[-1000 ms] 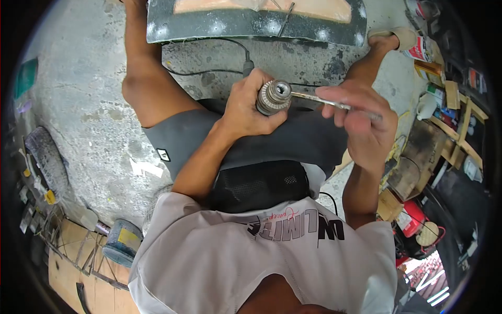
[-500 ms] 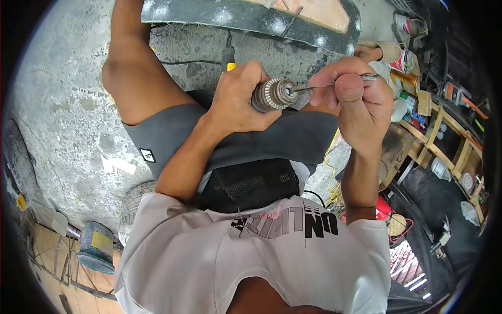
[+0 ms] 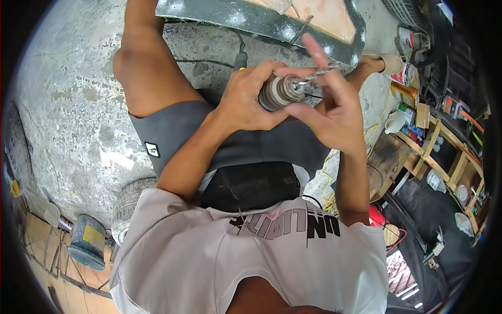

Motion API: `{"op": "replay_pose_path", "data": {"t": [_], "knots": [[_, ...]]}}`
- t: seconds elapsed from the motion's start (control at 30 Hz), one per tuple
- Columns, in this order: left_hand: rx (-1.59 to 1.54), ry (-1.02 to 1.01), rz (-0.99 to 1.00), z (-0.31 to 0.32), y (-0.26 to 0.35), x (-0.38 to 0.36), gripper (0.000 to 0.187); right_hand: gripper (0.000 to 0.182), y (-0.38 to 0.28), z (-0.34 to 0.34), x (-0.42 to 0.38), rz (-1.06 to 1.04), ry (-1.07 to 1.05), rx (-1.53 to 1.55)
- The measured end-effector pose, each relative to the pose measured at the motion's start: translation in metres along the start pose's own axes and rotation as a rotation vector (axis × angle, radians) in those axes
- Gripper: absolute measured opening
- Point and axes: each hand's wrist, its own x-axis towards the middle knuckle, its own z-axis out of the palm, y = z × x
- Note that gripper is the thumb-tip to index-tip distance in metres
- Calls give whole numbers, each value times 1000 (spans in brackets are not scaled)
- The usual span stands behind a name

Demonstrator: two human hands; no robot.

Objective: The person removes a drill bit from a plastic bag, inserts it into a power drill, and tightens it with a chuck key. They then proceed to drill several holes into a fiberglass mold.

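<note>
My left hand [image 3: 248, 99] is wrapped around the front end of a power drill, just behind its metal chuck [image 3: 280, 94]. The drill's body is mostly hidden by that hand. A spiral drill bit [image 3: 320, 73] sticks out of the chuck, pointing right and slightly up. My right hand [image 3: 337, 120] grips the chuck's front rim, the thumb below it and a finger across its top. Its index finger is raised past the bit. Behind my left hand, a black piece with a yellow band [image 3: 240, 59] joins a dark cord.
A dark panel with a pale, pinkish middle [image 3: 235, 14] lies ahead on the rough concrete floor [image 3: 78, 104]. Cans and a wooden rack [image 3: 436, 138] stand at the right, near a yellow cord [image 3: 328, 180]. A bucket [image 3: 88, 243] and a tire [image 3: 130, 204] are at the left.
My right hand has moved left from the bit to the chuck's rim. The thick spiral part of the bit, earlier beside my right fingers, now projects from the chuck.
</note>
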Motion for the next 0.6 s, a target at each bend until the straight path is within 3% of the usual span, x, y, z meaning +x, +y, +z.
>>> {"op": "replay_pose_path", "data": {"t": [0.13, 0.27, 0.4, 0.47, 0.53, 0.6], "knots": [[18, 9, 25, 1, -4, 0, 58, 92, -38, 5, 1, 344, 170, -304], [6, 2, -56, 1, 4, 2, 55, 94, -36, 9, 1, 294, 202, -332], [62, -27, -35, 0, -1, 1, 53, 98, -16, -5, -2, 151, 251, 39], [56, -21, -2, -1, -1, 2, 52, 99, -2, 9, 5, -17, 281, -6], [43, -13, 81, -2, 0, 5, 51, 100, -6, 9, 2, 39, 217, -89], [84, -12, 1, -4, 0, 5, 50, 99, -3, 6, 2, 4, 240, -76]]}}
